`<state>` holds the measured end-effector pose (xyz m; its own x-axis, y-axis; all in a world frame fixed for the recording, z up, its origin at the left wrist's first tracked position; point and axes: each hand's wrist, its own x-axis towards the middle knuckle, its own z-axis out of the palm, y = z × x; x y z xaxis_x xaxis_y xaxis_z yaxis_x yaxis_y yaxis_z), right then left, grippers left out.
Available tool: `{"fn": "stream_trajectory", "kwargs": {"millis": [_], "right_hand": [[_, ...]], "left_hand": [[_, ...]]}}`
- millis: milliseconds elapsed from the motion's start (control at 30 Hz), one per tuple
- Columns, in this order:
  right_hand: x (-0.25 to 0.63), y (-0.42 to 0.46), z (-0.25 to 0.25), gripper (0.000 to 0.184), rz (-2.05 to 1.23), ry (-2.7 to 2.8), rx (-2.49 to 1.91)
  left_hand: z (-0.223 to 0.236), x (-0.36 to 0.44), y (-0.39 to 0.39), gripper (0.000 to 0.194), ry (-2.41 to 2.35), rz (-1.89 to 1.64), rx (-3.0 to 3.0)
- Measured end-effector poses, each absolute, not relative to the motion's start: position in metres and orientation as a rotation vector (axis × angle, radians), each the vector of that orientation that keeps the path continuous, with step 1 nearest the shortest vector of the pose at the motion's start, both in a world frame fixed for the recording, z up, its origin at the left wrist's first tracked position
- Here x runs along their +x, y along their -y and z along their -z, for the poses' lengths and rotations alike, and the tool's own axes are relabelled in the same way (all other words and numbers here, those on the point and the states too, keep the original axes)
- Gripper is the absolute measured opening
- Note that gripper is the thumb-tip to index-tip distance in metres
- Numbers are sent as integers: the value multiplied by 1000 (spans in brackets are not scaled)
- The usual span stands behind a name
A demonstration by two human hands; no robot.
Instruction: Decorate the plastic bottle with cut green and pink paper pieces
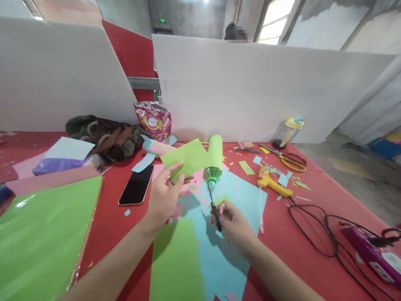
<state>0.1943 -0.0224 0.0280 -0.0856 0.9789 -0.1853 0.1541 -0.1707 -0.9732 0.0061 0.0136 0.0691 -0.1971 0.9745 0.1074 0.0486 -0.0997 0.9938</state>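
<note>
My left hand (166, 188) grips a piece of light green paper (189, 156) by its lower edge, raised above the table. In my right hand (230, 219) is a pair of scissors (215, 211) with dark handles, blades pointing away from me and apart from the paper. Beyond the scissors lies a green plastic bottle (213, 171) wrapped in green paper, its cap towards me. Under my hands are a blue sheet (228, 259) and a larger green sheet (175, 263), with small pink scraps scattered about.
A phone (136, 185) lies left, near a packet of green paper (46, 234). To the right are a yellow glue gun (272, 184), its cable, a purple power strip (372, 253) and large scissors (291, 161). A snack bag (154, 121) leans against the white board (250, 88).
</note>
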Motion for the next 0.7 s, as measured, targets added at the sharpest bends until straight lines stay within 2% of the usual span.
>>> {"fn": "stream_trajectory", "kwargs": {"millis": [100, 200, 533, 700], "right_hand": [[173, 33, -21, 36, -1590, 959, -1157], [162, 41, -19, 44, -1684, 801, -1023], [164, 51, -18, 51, -1769, 894, -902], [168, 51, -17, 53, -1697, 1008, -933]], "left_hand": [[-76, 13, -11, 40, -1353, -1413, 1221], [-82, 14, -7, 33, -1471, -1344, 1264], [-70, 7, 0, 33, -1486, -1258, 1536], [-61, 11, 6, 32, -1518, -1169, 1777]]}}
